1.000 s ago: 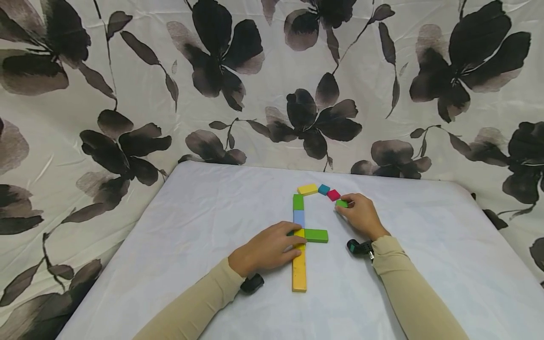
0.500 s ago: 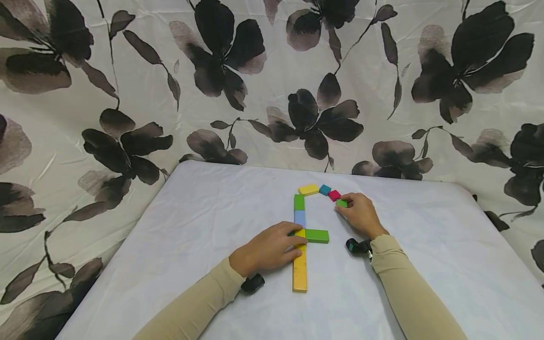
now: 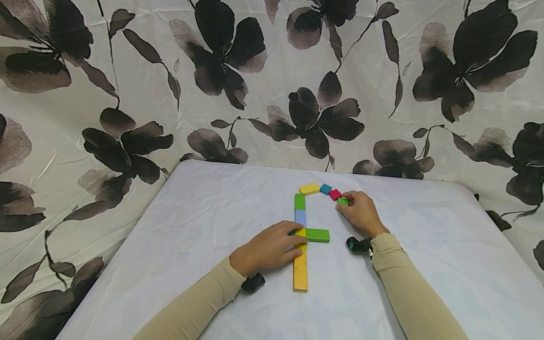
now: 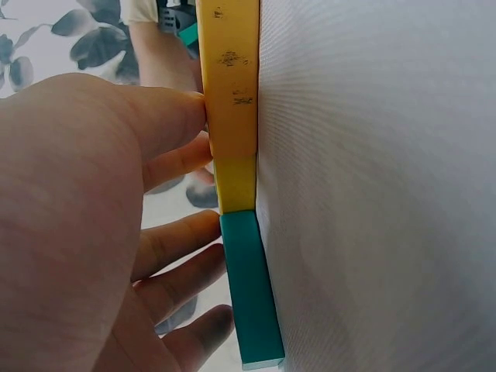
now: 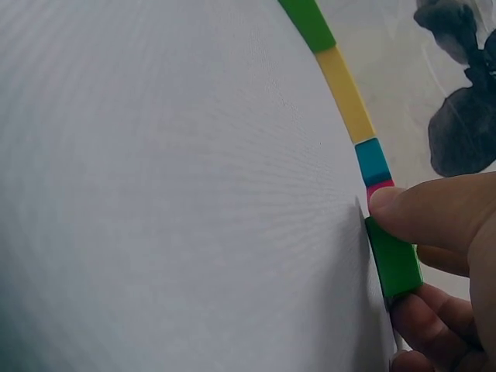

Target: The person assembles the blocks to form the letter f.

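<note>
My right hand (image 3: 362, 215) pinches a small green block (image 3: 342, 202) beside a red block (image 3: 335, 194) at the right end of a curved row. In the right wrist view, the thumb and fingertips hold that block on its long edges. My left hand (image 3: 272, 248) rests across a yellow block (image 3: 301, 233) and a longer yellow-orange block (image 3: 300, 274). Its fingers spread and touch the blocks in the left wrist view, including a teal block (image 4: 252, 291), which is mostly hidden by the fingers in the head view.
Above the left hand stand a light blue block (image 3: 300, 217) and a green block (image 3: 300, 201). The row goes on with a yellow block (image 3: 309, 189) and a blue block (image 3: 326, 189). A green bar (image 3: 318, 235) juts right. White cloth covers the table (image 3: 204, 203).
The right hand and its green block have shifted very slightly upward toward the red block. The left hand stays where it was.
</note>
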### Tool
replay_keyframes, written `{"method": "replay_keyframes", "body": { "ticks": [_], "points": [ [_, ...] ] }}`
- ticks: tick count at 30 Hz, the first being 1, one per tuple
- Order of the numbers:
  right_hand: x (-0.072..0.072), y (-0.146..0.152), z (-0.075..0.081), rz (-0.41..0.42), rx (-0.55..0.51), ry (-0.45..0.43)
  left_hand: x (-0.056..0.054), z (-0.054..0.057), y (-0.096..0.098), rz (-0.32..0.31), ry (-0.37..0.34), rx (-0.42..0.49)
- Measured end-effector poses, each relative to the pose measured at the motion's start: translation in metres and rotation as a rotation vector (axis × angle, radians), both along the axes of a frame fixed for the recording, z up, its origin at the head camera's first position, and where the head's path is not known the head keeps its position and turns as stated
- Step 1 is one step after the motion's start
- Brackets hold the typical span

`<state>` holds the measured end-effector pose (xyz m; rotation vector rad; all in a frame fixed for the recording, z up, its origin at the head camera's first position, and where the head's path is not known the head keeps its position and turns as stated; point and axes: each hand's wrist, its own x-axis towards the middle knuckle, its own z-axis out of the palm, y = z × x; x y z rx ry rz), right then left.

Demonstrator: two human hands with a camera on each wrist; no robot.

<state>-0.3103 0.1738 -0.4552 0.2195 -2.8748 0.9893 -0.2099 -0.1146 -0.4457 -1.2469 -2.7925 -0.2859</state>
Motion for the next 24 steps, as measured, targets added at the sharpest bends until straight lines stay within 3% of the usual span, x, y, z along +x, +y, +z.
{"method": "replay_keyframes", "body": {
  "ticks": [24],
  "points": [
    [0.0069,0.0074,-0.0028,-0.008,-0.049,0.014,0.0003,0.0024,0.0004,0.001,-0.020,-0.006]
  ]
}}
